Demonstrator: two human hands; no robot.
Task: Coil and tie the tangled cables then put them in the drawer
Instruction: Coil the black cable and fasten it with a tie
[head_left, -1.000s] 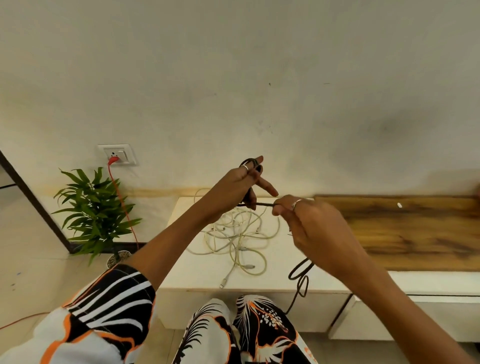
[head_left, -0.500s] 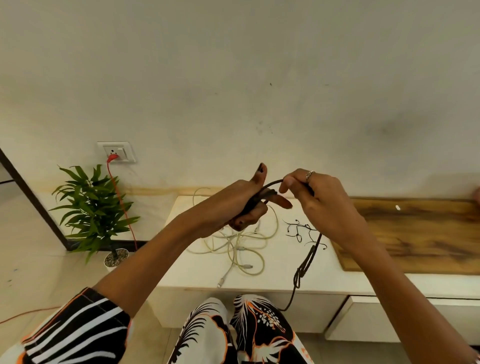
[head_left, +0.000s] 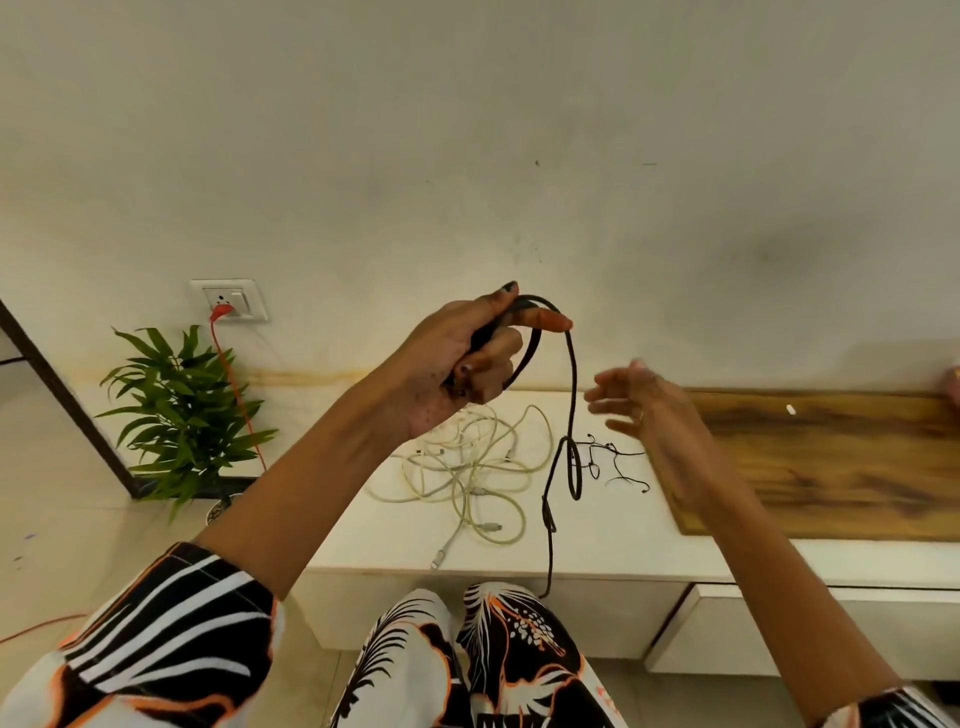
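Note:
My left hand (head_left: 467, 358) is raised above the white cabinet top (head_left: 597, 540) and grips a small coil of the black cable (head_left: 572, 395). The cable loops over my index finger, then hangs down past the cabinet's front edge with a knot-like twist partway. My right hand (head_left: 636, 400) is blurred, just right of the hanging cable, fingers spread and holding nothing. A tangle of cream-white cables (head_left: 467, 462) lies on the cabinet top below my left hand. Thin black wire ties (head_left: 615, 460) lie beside the hanging cable.
A wooden board (head_left: 831, 462) covers the cabinet top on the right. A closed drawer front (head_left: 805, 634) sits below it. A potted green plant (head_left: 182, 415) stands on the floor at left, under a wall socket (head_left: 231, 299) with a red cord plugged in.
My right hand has let go of the black cable and drawn back to the right. My left hand has risen with the coil, and the free length now hangs straight down.

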